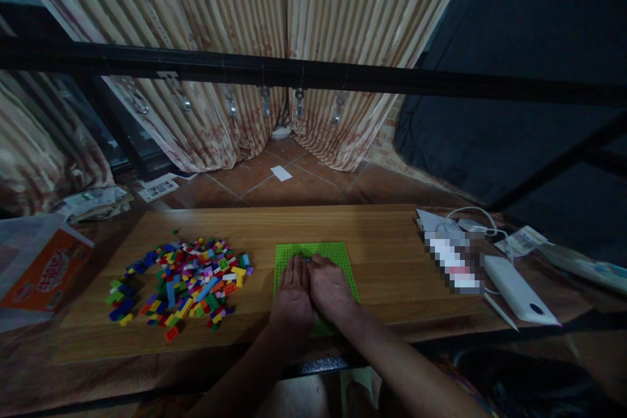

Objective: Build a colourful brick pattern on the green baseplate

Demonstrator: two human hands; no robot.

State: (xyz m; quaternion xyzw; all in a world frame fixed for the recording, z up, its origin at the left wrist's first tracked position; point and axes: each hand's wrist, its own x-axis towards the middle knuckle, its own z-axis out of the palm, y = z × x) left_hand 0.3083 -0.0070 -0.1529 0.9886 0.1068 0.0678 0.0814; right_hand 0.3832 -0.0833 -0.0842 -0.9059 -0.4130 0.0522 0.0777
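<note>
A green studded baseplate (337,255) lies flat on the wooden table (392,255), near its front edge. My left hand (292,294) and my right hand (329,286) rest side by side on the plate, palms down, fingers pointing away from me and close together. Their fingertips meet near the plate's middle, where a small dark piece may sit; I cannot tell whether either hand holds it. To the left of the plate a loose pile of small coloured bricks (189,281) is spread over the table.
A white power bank (519,287) with a white cable and some papers lie at the table's right end. An orange and white bag (34,274) sits at the left. A black bar (313,75) crosses the view above, with striped curtains behind.
</note>
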